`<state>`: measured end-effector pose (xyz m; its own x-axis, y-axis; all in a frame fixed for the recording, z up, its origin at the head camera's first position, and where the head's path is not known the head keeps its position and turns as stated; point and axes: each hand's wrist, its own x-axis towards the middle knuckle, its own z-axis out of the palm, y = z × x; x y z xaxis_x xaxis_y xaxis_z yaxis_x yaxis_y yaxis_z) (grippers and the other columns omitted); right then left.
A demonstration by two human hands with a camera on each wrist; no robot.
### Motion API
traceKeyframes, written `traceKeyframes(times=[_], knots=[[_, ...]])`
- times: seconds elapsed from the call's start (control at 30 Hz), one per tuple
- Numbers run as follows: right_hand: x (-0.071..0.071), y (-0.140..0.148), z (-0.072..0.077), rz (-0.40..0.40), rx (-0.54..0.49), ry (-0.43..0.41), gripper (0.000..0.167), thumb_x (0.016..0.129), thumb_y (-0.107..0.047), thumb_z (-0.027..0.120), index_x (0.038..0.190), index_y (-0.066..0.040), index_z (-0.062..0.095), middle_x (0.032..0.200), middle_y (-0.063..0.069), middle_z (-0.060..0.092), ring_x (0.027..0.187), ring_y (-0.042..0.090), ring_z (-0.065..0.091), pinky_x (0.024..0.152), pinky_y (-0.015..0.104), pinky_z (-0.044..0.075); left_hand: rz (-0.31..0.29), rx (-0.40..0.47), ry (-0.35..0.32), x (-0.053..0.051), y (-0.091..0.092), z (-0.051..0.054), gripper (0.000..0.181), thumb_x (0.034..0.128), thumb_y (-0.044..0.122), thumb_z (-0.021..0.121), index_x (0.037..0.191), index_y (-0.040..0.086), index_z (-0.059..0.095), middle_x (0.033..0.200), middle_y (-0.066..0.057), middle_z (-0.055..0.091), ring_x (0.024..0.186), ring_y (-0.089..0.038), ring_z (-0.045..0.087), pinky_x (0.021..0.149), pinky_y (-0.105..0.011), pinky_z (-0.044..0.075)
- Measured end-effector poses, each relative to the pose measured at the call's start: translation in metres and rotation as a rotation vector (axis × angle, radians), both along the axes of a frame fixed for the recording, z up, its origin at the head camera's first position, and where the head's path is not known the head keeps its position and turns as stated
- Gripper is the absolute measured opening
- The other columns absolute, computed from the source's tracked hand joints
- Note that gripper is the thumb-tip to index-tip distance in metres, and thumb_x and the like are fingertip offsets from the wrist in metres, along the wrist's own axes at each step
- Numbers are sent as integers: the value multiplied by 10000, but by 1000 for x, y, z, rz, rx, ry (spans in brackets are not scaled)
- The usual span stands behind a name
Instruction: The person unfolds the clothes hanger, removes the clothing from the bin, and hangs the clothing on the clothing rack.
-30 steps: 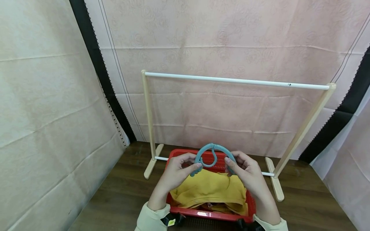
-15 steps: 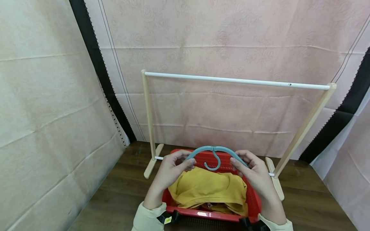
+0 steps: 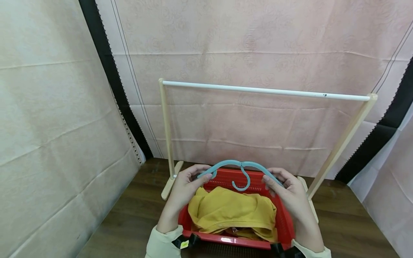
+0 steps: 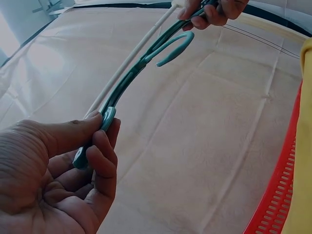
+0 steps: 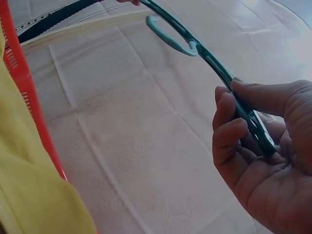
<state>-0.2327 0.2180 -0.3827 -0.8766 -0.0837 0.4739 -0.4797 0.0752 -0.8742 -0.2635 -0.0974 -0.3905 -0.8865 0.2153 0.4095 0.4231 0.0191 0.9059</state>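
Observation:
A light blue hanger (image 3: pixel 227 163) is held level above the red basket (image 3: pixel 232 240), its arms spread in a shallow arch and its hook curling down toward the person. The left hand (image 3: pixel 190 182) pinches one end between thumb and fingers; the right hand (image 3: pixel 287 188) pinches the other. In the left wrist view the hanger (image 4: pixel 127 80) runs from the left hand (image 4: pixel 73 165) up to the other hand. The right wrist view has the right hand (image 5: pixel 268 141) gripping its end of the hanger (image 5: pixel 214 63). Yellow cloth (image 3: pixel 233 213) lies bunched in the basket.
Behind the basket stands a rack with a white top bar (image 3: pixel 258 90), a left wooden post (image 3: pixel 166 125) and a right wooden post (image 3: pixel 342 143). The brown table (image 3: pixel 126 215) is bordered by pale fabric walls (image 3: pixel 245 53).
The hanger's arms have swung outward from a folded, ring-like shape into a wide arch. Both hands have moved apart with its ends, and the hook now hangs free between them.

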Motion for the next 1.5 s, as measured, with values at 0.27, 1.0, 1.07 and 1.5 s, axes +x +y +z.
traceKeyframes(times=[0.27,1.0,1.07,1.5], knots=[[-2,6,0,-20,11,60,225,967,5,645,1178,80,622,872,102,715,675,230,619,562,290,539,24,127,-46,-3,-2,1,260,923,210,757,1146,84,710,997,-111,734,894,-254,692,772,-342,577],[1,18,1,-122,-25,36,237,923,29,696,1146,108,685,852,88,731,667,151,664,574,241,552,67,269,-27,-10,-8,-4,266,926,112,739,1130,-52,688,917,-170,692,783,-199,696,782,-343,593],[2,19,1,-137,12,36,223,919,13,710,1128,91,700,826,82,725,668,169,661,585,243,552,68,255,-25,-10,-8,-4,266,928,127,739,1128,-42,693,906,-157,695,794,-239,697,785,-358,593],[6,29,0,-168,226,0,172,903,-74,757,1066,-18,751,801,76,711,650,170,632,580,268,540,86,221,-25,-11,-6,-5,262,928,117,736,1139,-34,699,912,-190,680,789,-228,694,798,-385,593]])
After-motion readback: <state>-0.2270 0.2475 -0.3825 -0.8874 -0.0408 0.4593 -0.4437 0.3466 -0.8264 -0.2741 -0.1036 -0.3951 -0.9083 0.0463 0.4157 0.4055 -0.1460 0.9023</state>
